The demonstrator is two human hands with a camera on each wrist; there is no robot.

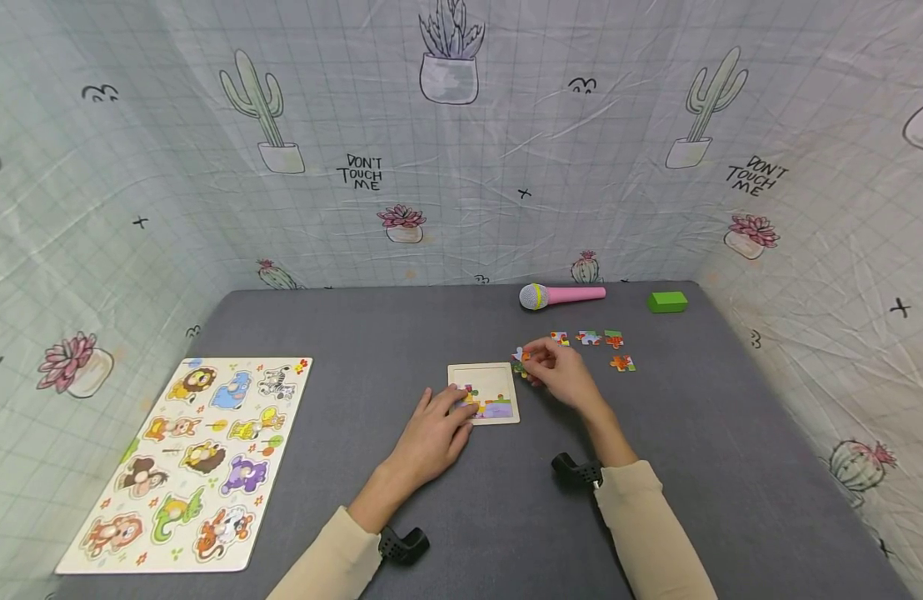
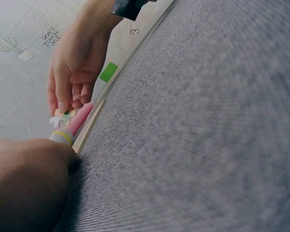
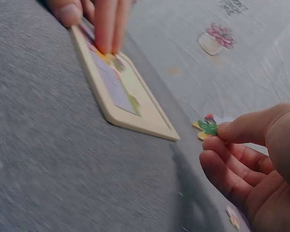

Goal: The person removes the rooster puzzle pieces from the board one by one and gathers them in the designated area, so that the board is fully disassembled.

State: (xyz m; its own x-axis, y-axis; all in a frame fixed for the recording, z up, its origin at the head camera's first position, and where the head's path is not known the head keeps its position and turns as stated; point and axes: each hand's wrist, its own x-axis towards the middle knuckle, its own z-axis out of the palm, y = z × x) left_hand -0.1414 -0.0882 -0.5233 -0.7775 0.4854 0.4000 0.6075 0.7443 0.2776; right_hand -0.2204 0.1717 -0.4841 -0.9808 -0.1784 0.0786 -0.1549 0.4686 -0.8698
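Observation:
A small wooden puzzle tray (image 1: 482,367) (image 3: 142,124) lies mid-table with joined pieces along its lower part. My left hand (image 1: 431,433) rests over the tray's left side, its fairly straight fingers touching the pieces. Just right of the tray, my right hand (image 1: 561,375) (image 3: 256,169) pinches a green, yellow and white puzzle piece (image 3: 207,127) between thumb and fingers, raised off the table in the right wrist view. The left wrist view shows the right hand (image 2: 77,63) with this piece, while the left hand (image 2: 29,179) fills the lower corner.
Several loose puzzle pieces (image 1: 589,337) lie right of and beyond the right hand. A pink microphone (image 1: 576,294) and a green block (image 1: 667,302) are near the back edge. At the left lies a large animal puzzle board (image 1: 172,483). Patterned cloth surrounds the table.

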